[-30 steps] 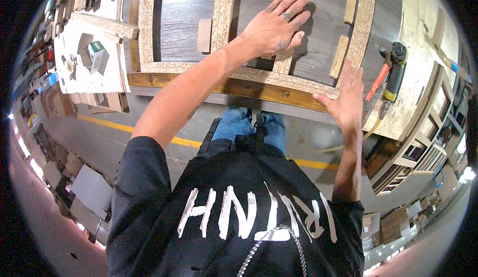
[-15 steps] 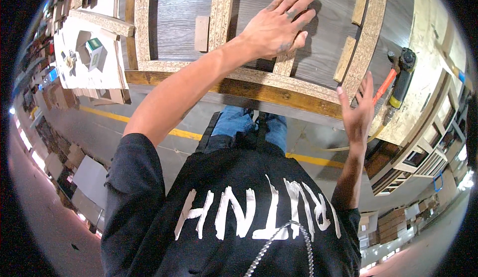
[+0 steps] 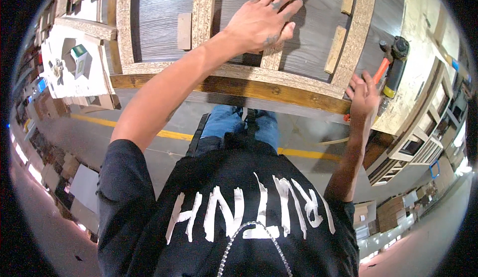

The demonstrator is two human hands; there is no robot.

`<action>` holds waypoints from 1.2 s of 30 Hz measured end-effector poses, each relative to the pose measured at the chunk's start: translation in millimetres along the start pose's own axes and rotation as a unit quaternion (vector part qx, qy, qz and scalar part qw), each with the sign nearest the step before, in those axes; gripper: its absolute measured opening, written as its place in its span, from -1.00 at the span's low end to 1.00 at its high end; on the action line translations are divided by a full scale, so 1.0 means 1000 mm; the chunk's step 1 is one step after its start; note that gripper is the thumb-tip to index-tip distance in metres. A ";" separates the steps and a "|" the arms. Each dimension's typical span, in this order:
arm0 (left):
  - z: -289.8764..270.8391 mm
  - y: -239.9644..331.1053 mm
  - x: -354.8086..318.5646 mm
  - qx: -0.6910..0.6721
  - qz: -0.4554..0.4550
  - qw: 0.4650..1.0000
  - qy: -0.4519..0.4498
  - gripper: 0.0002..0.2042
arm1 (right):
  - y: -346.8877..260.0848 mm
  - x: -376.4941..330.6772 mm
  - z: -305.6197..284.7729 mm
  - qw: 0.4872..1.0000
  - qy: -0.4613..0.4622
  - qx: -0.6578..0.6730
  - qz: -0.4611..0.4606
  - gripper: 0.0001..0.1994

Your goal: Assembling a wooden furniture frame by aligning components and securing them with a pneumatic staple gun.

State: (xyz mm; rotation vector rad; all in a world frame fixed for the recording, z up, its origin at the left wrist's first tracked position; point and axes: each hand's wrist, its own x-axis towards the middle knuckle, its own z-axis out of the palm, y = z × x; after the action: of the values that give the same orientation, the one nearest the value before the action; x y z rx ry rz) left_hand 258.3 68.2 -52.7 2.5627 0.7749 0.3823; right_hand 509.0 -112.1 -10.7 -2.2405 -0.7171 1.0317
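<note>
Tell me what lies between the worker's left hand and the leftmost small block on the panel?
In the head view, a chipboard strip and some bare grey panel lie between the left hand and the block.

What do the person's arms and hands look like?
Short black sleeves, then bare forearms. The left hand is gloveless, with dark tattoo-like marks on its fingers and near the thumb. The right hand is gloveless too.

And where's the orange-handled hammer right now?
In the head view, the hammer lies right of the wooden frame, beside the black-and-yellow tool, its handle end close to the right hand.
</note>
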 end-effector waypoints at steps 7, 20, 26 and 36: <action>0.003 -0.004 -0.002 0.014 0.011 1.000 0.019 -0.44 | -0.006 -0.020 0.012 0.997 0.054 -0.044 -0.017 -0.57; 0.010 -0.004 -0.001 0.023 0.021 0.999 0.023 -0.44 | -0.012 0.006 0.007 0.978 0.056 -0.180 -0.091 -0.44; 0.006 -0.009 -0.006 0.022 0.007 1.000 0.020 -0.43 | -0.026 0.048 -0.028 0.941 0.192 -0.217 -0.175 -0.36; 0.011 -0.013 -0.011 0.022 0.015 0.998 0.050 -0.43 | -0.018 0.145 -0.103 0.934 -0.013 -0.354 -0.045 -0.40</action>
State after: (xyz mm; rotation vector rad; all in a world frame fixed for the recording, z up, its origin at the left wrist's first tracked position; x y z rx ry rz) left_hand 247.1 68.2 -69.7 2.6165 0.7891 0.5103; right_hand 667.5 -30.5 -13.6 -2.7494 -1.3592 0.8367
